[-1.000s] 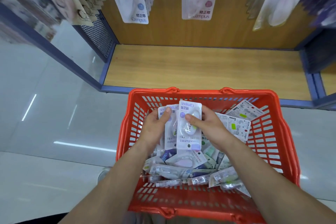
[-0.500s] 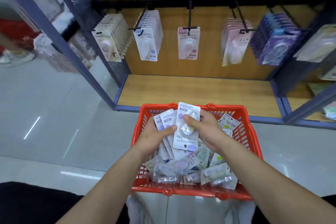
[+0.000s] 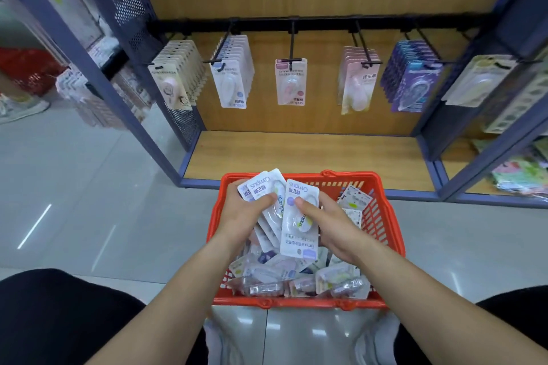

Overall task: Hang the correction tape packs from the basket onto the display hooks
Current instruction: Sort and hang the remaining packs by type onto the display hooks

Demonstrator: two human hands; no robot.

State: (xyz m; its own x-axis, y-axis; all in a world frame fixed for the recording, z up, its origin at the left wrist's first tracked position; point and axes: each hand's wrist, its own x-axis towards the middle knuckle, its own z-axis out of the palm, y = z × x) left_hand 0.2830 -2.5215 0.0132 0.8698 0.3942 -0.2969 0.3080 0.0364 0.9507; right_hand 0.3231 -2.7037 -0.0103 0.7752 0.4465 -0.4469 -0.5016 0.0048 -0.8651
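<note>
a red basket [image 3: 382,216] is set on the floor in front of a wooden display bay, and it is heaped with loose correction tape packs [image 3: 299,278]. both hands are held over the heap. a fanned stack of packs [image 3: 264,187] is clasped in the left hand [image 3: 241,213], thumb across the fronts, so this grip is closed on the stack. a single pack [image 3: 299,219] is held upright in the right hand [image 3: 335,228], thumb laid on its face and fingers behind it; this grip is closed on that one pack, which overlaps the right edge of the fanned stack. the printing on the held packs is seen upside down. above the bay floor a black rail [image 3: 296,22] is fixed, from which the display hooks [image 3: 292,44] project. full rows of packs are hung on most hooks, while only one pink pack [image 3: 290,81] is seen on the middle hook. a purple row [image 3: 412,80] is hung further right.
</note>
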